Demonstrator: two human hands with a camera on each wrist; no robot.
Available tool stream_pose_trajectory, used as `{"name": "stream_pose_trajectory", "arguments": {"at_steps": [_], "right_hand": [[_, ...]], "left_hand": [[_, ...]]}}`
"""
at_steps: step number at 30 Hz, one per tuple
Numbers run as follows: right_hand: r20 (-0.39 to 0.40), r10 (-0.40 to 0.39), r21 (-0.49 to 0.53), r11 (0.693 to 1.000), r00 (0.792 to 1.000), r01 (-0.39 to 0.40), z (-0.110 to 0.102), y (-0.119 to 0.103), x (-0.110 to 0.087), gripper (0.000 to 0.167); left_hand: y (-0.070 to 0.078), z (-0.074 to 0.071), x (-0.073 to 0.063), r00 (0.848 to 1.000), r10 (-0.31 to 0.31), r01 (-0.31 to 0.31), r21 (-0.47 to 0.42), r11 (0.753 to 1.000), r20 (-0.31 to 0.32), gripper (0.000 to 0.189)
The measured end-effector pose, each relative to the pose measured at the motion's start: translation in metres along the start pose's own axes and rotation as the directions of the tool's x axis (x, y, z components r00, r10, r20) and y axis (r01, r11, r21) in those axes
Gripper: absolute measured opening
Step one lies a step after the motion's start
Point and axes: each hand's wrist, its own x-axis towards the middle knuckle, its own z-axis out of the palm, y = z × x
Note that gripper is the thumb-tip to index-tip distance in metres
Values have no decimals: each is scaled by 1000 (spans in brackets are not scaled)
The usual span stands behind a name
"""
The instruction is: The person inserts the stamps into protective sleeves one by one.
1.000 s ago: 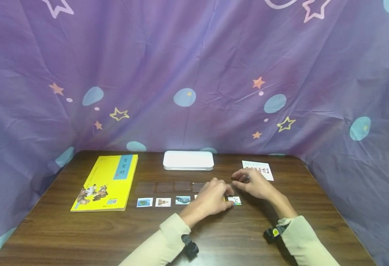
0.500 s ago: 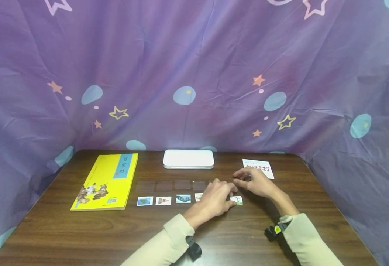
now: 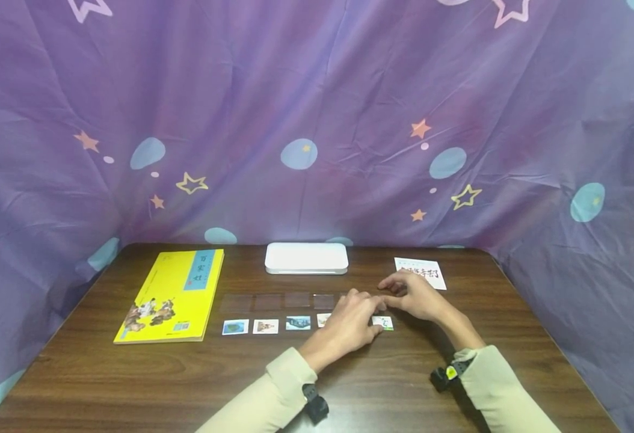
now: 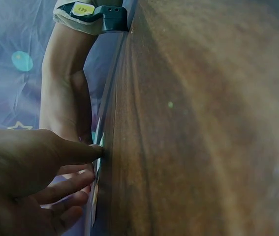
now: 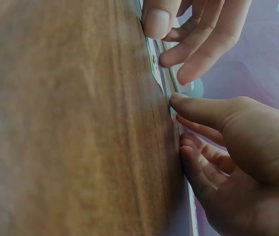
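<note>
Left hand [image 3: 347, 320] arches loosely over flat, squarish picture cards [image 3: 298, 323], thumb at the green-edged card [image 3: 384, 324]; right hand [image 3: 411, 296] curves beside it on the woodgrain table [image 3: 176, 385]. Whether either pinches anything, I cannot tell. Their gap has narrowed since a second ago.

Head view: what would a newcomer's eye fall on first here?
Probably the purple curtain, printed with stars and filling the background behind the table. Next would likely come the bright yellow book lying at the table's left side. Then the left hand and right hand, close together right of centre, where the left covers part of a row of small picture cards.
</note>
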Motion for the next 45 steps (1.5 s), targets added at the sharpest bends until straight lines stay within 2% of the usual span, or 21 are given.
{"name": "stream_pose_trajectory", "arguments": {"at_steps": [8, 14, 19, 24, 29, 32, 38, 42, 45], "right_hand": [[-18, -17, -8, 1000, 1000, 17, -1, -4, 2, 16], [9, -18, 12, 1000, 1000, 17, -2, -1, 2, 21], [24, -17, 10, 1000, 1000, 17, -2, 0, 3, 19], [19, -5, 0, 1000, 1000, 5, -2, 0, 3, 17], [12, -1, -2, 1000, 1000, 1, -1, -1, 3, 13], [1, -13, 0, 1000, 1000, 13, -1, 0, 3, 11], [-21, 16, 98, 995, 1000, -13, 1, 6, 4, 4], [-44, 54, 176, 983, 998, -45, 1, 8, 4, 13], [-71, 82, 230, 971, 994, -63, 1, 7, 3, 27]], "left_hand": [[0, -1, 0, 1000, 15, -14, -33, 999, 9, 34], [0, -1, 1, 998, 65, -68, -130, 989, -27, 31], [1, -2, 3, 997, 58, -69, -213, 975, -59, 32], [1, -4, 6, 999, 23, -38, -331, 943, -49, 35], [-2, -3, 7, 999, -29, 17, -470, 882, -18, 34], [-5, -2, 7, 997, -72, 63, -513, 856, 3, 26], [-11, -1, 6, 990, -142, 126, -517, 846, 8, 21], [-12, -1, 6, 988, -156, 134, -518, 845, 0, 21], [-12, -1, 6, 987, -163, 145, -530, 836, 12, 20]]}}
